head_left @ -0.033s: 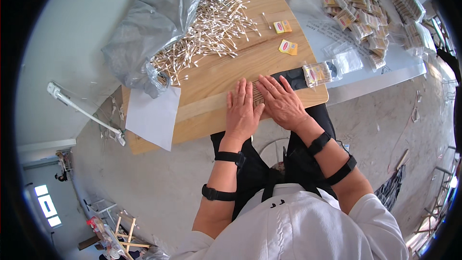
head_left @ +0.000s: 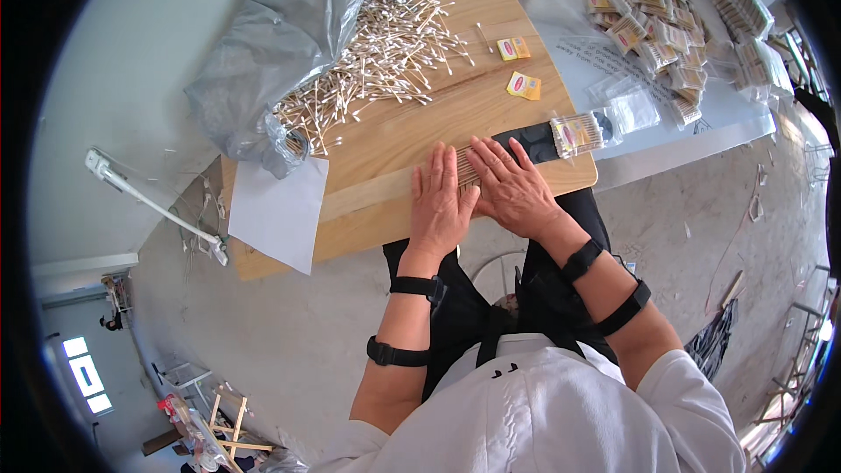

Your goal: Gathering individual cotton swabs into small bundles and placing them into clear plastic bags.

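Observation:
My left hand (head_left: 441, 210) and my right hand (head_left: 515, 193) lie flat, palms down, near the table's front edge. Their fingers are stretched out over a row of cotton swabs (head_left: 466, 168), which shows only in the gap between them. What lies under the palms is hidden. Beyond my right fingertips a dark flat strip (head_left: 536, 142) rests on the wood. At its right end sits a clear packet of cotton swabs (head_left: 576, 135) with a printed card inside. Two small yellow-orange cards (head_left: 514, 48) lie farther back, beside a single loose swab (head_left: 484, 37).
A loose heap of cotton swabs (head_left: 394, 52) spills from a grey plastic bag (head_left: 272, 57) on the wooden table (head_left: 368, 180). White paper (head_left: 279, 210) overhangs the front left edge. At right, filled packets (head_left: 657, 26) are piled on plastic sheeting near clear bags (head_left: 637, 111).

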Demonstrator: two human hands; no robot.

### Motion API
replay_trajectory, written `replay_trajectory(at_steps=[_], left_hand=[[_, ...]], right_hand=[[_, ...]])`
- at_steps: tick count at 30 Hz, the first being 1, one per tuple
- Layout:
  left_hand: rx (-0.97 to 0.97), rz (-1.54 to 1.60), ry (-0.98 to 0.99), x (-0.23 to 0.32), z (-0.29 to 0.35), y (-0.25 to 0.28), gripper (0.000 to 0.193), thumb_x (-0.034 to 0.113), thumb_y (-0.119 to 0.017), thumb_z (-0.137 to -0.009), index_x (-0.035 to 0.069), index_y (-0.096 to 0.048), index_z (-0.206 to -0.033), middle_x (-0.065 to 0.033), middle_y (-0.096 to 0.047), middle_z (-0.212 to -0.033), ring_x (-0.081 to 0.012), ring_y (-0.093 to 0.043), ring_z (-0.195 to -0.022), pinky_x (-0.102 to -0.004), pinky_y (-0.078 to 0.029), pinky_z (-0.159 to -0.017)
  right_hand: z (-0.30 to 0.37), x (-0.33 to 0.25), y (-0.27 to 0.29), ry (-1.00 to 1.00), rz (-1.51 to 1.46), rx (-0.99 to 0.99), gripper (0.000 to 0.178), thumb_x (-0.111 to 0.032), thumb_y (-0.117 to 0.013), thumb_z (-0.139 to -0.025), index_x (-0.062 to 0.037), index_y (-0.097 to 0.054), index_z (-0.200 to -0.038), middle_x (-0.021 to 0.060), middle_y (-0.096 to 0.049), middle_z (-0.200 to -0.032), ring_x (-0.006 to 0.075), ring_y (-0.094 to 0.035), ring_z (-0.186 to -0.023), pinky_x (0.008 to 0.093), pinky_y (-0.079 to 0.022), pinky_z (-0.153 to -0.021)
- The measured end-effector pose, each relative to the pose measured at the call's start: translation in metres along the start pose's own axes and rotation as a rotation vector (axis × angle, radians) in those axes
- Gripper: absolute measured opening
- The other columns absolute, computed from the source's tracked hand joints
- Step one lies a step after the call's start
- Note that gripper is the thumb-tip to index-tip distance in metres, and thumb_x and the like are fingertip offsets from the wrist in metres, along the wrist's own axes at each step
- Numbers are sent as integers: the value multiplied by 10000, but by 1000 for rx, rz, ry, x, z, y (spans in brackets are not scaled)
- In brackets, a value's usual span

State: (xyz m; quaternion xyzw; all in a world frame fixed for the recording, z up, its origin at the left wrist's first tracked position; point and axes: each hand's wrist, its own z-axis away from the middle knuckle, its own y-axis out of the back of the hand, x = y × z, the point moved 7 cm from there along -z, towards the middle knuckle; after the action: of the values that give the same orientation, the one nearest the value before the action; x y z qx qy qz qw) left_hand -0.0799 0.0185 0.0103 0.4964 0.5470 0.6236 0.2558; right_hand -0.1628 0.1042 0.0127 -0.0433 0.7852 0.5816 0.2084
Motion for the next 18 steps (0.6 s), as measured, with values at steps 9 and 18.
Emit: replay_trajectory(at_steps=[9,18], left_hand=[[-51,-44,30,4,2,-2,757,531,-409,-956,17,-243,-1486,-175,-182,-1566,-326,-188,-1447,-545,-135,-1155],[-79,-119,26,12,12,-2,808,546,-438,-938,-13,-227,-1482,-185,-161,-1570,-319,-135,-1463,-555,-106,-1156]], right_hand=[[-5,0,-3,-76,73,-108,1018,-667,-600,-733,-24,-313,-1468,124,-274,-1545,248,-208,-1446,501,-76,-1176],[-1,-2,0,-79,96,-111,1182,-508,-816,-551,-3,-274,-1472,140,-244,-1547,270,-187,-1450,519,-77,-1175]])
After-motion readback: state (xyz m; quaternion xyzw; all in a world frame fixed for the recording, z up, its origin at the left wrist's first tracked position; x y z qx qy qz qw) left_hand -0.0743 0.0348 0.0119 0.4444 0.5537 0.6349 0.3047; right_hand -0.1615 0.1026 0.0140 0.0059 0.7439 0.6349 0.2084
